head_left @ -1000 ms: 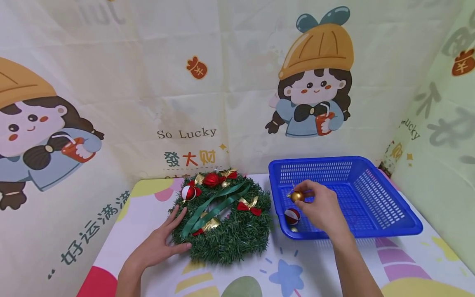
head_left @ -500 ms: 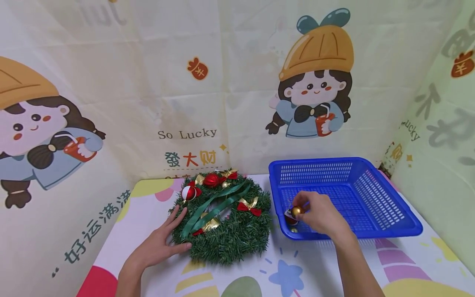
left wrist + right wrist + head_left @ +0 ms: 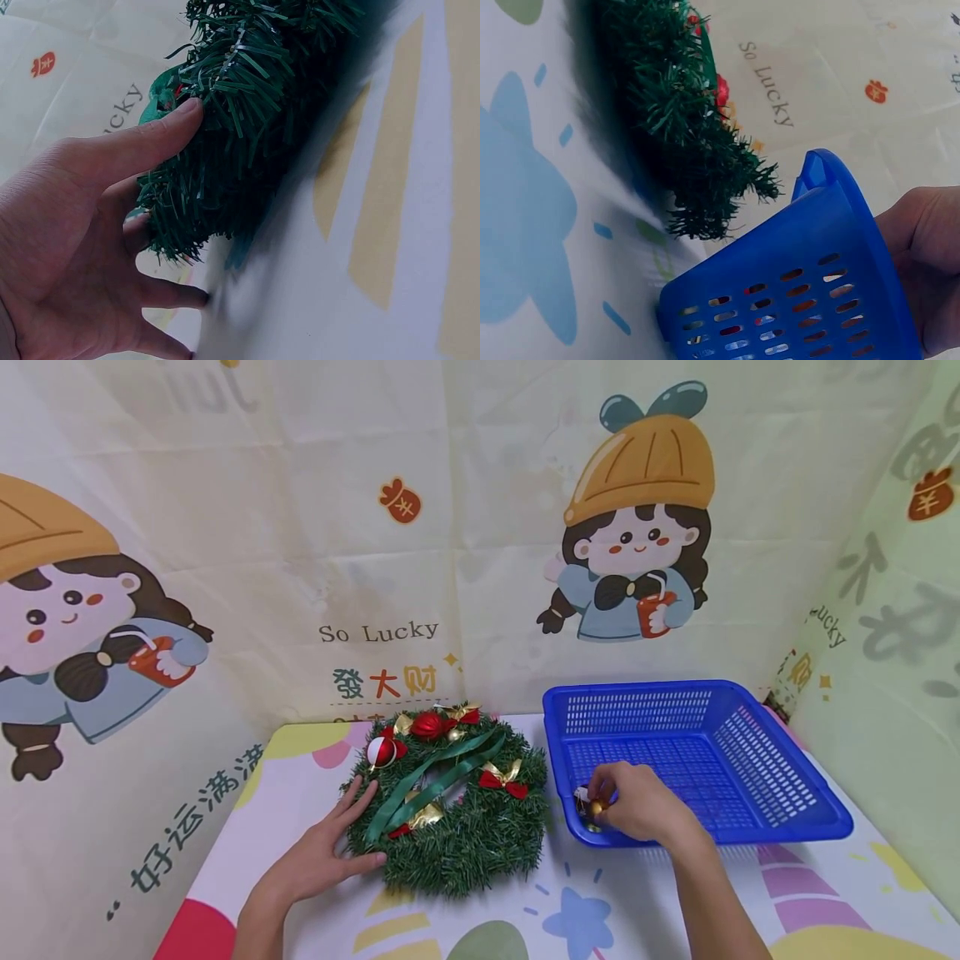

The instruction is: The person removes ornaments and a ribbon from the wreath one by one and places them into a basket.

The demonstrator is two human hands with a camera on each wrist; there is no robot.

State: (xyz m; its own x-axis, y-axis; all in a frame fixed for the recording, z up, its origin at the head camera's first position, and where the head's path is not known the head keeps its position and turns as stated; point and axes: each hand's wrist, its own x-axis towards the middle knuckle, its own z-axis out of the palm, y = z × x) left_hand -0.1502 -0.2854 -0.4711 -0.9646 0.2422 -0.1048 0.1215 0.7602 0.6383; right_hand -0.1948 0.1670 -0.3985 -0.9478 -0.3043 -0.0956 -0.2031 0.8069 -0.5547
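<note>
A green Christmas wreath (image 3: 480, 852) lies on the table, trimmed with a green ribbon (image 3: 442, 785), red-and-gold bows and red and white baubles. My left hand (image 3: 322, 856) rests against its left edge with fingers spread; in the left wrist view the thumb touches the needles (image 3: 232, 150). In the blue basket (image 3: 705, 777), my right hand (image 3: 645, 806) pinches a small gold bauble (image 3: 597, 807) low in the near left corner. A striped bauble (image 3: 581, 797) beside it is mostly hidden by the hand. The basket wall covers the fingertips in the right wrist view.
The basket stands right of the wreath, a narrow gap between them. A patterned cloth covers the table (image 3: 532, 902). Behind rises a cloth backdrop (image 3: 495, 593) printed with cartoon figures, and a similar sheet (image 3: 892, 693) closes the right side.
My right hand has lowered the gold bauble toward the near left corner of the basket, covering most of the striped bauble. My left hand and the wreath have stayed in place.
</note>
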